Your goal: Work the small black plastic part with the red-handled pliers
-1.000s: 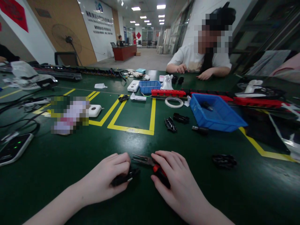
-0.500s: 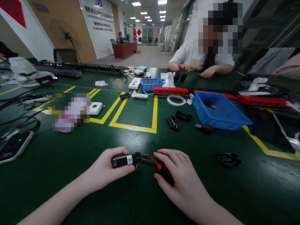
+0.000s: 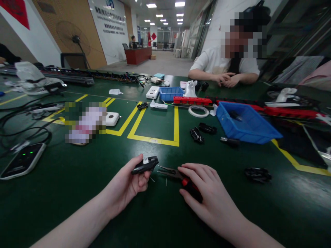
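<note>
My left hand point(image 3: 128, 184) is closed on a small black plastic part point(image 3: 144, 164) with a white label, held just above the green table point(image 3: 77, 193). My right hand point(image 3: 207, 194) lies over the red and black handles of a pair of needle-nose pliers point(image 3: 172, 173), fingers curled on them; the metal jaws point left toward the black part and stand slightly apart. Two tiny metal pins lie on the table under the jaws.
A blue bin point(image 3: 245, 125) stands to the right, with black parts point(image 3: 198, 134) beside it and another black piece point(image 3: 257, 174) near my right hand. A tape roll point(image 3: 198, 111), a small blue bin point(image 3: 169, 93), a charger pad point(image 3: 22, 161) and cables lie around. A person sits across the table.
My left hand lifted the black part off the table and turned it. The part came away from the pliers' jaws. The person opposite brought both hands together.
</note>
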Demonstrator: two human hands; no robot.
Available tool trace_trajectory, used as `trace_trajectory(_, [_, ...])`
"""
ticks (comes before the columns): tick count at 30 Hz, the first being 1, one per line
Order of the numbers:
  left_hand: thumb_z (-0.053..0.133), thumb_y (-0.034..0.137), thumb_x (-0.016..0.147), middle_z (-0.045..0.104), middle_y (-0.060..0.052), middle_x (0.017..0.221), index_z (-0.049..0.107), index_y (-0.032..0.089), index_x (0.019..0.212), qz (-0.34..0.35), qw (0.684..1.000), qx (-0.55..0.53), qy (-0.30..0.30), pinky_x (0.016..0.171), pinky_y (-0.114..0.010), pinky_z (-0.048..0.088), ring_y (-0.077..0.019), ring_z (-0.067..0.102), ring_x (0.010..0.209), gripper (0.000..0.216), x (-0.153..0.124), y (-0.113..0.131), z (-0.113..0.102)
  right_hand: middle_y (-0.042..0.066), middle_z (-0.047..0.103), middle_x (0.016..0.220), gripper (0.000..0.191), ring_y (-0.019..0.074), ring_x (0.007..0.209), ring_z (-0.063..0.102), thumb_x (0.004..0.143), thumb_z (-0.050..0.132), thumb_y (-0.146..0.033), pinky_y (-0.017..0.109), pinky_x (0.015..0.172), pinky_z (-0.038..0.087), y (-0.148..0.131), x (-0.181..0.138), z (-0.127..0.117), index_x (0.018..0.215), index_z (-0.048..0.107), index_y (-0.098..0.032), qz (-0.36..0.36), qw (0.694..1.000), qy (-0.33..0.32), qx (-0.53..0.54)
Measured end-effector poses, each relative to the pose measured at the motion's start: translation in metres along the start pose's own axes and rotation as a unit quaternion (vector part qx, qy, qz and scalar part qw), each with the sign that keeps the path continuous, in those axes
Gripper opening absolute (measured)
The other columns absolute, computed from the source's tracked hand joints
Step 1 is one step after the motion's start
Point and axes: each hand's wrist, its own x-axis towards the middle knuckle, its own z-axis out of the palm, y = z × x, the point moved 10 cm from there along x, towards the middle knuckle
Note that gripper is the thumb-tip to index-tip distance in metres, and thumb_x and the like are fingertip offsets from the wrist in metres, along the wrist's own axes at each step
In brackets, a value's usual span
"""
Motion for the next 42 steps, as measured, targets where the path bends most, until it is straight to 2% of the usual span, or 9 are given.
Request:
trace_trajectory(6, [0.050,0.042,0.098,0.044,0.004,0.052,0.049,0.014,0.068,0.045,0.997,-0.042,-0.037,0.044,-0.016,0.034,-0.0050,0.041,0.044,0.041,0.000,0.012,0.007,0.010,0.063,0.127,0.040,0.0278,0.118,0.057,0.089,0.056,-0.029,0.052,0.097,0.047,0.000,0.001,0.002,0.129,0.057,-0.025,-0.006,1.000,0.001,-0.016])
trace_trajectory(11, [0.060,0.045,0.092,0.041,0.006,0.054,0.050,0.016,0.073,0.118,0.971,0.204,-0.048,0.048,-0.018,0.031,-0.0062,0.038,0.048,0.036,-0.001,0.022,0.012,0.010,0.063,0.126,0.040,0.0282,0.117,0.057,0.089,0.056,-0.030,0.051,0.095,0.048,-0.001,0.000,0.002,0.129,0.057,-0.024,-0.016,1.000,0.010,-0.022])
trace_trajectory(13, [0.064,0.041,0.089,0.044,0.006,0.059,0.053,0.016,0.077,0.187,0.914,0.360,-0.023,0.050,-0.020,0.031,-0.0081,0.040,0.052,0.029,-0.005,0.034,0.016,0.010,0.062,0.126,0.041,0.0284,0.117,0.057,0.089,0.057,-0.030,0.052,0.095,0.048,-0.001,0.000,0.003,0.129,0.056,-0.024,-0.021,0.999,0.011,-0.024])
trace_trajectory(17, [0.061,0.017,0.084,0.057,0.000,0.084,0.052,0.018,0.076,0.340,0.673,0.655,-0.051,0.065,-0.026,0.038,-0.0141,0.051,0.073,0.012,-0.027,0.042,0.049,0.011,0.061,0.127,0.043,0.0282,0.118,0.056,0.089,0.057,-0.030,0.052,0.095,0.048,-0.003,-0.001,0.002,0.131,0.053,-0.023,-0.032,0.999,0.023,-0.032])
trace_trajectory(19, [0.053,0.005,0.082,0.058,-0.001,0.093,0.049,0.018,0.076,0.366,0.594,0.713,-0.067,0.069,-0.027,0.040,-0.0150,0.052,0.078,0.015,-0.034,0.038,0.056,0.011,0.061,0.127,0.043,0.0280,0.118,0.056,0.090,0.057,-0.029,0.053,0.096,0.047,-0.007,-0.002,0.000,0.132,0.052,-0.022,-0.046,0.998,0.032,-0.039])
trace_trajectory(25, [0.047,-0.003,0.081,0.058,-0.001,0.099,0.044,0.019,0.078,0.380,0.561,0.728,-0.103,0.071,-0.027,0.043,-0.0152,0.056,0.084,0.023,-0.039,0.037,0.057,0.011,0.062,0.125,0.041,0.0270,0.117,0.057,0.089,0.056,-0.024,0.052,0.098,0.046,-0.023,-0.005,-0.004,0.130,0.054,-0.022,-0.103,0.992,0.041,-0.052])
trace_trajectory(34, [0.055,0.011,0.091,0.062,-0.002,0.113,0.049,0.022,0.108,0.327,0.494,0.782,-0.192,0.081,-0.033,0.048,-0.0187,0.061,0.098,0.021,-0.040,0.013,0.070,0.010,0.061,0.125,0.040,0.0257,0.117,0.056,0.089,0.057,-0.022,0.051,0.099,0.047,-0.033,-0.008,0.000,0.129,0.055,-0.023,-0.156,0.987,0.035,-0.035])
trace_trajectory(39, [0.050,0.004,0.089,0.058,-0.003,0.126,0.046,0.026,0.128,0.319,0.476,0.801,-0.170,0.092,-0.036,0.049,-0.0195,0.058,0.112,0.045,-0.040,0.026,0.061,0.011,0.061,0.125,0.036,0.0258,0.117,0.057,0.090,0.055,-0.019,0.049,0.097,0.050,-0.037,-0.011,-0.001,0.126,0.059,-0.022,-0.173,0.984,0.036,-0.021])
trace_trajectory(42, [0.052,0.008,0.090,0.058,-0.003,0.126,0.051,0.025,0.125,0.296,0.471,0.818,-0.147,0.093,-0.038,0.049,-0.0211,0.058,0.110,0.040,-0.036,0.034,0.051,0.012,0.061,0.125,0.033,0.0257,0.116,0.058,0.090,0.054,-0.017,0.048,0.095,0.051,-0.037,-0.011,-0.001,0.122,0.061,-0.021,-0.173,0.984,0.034,-0.013])
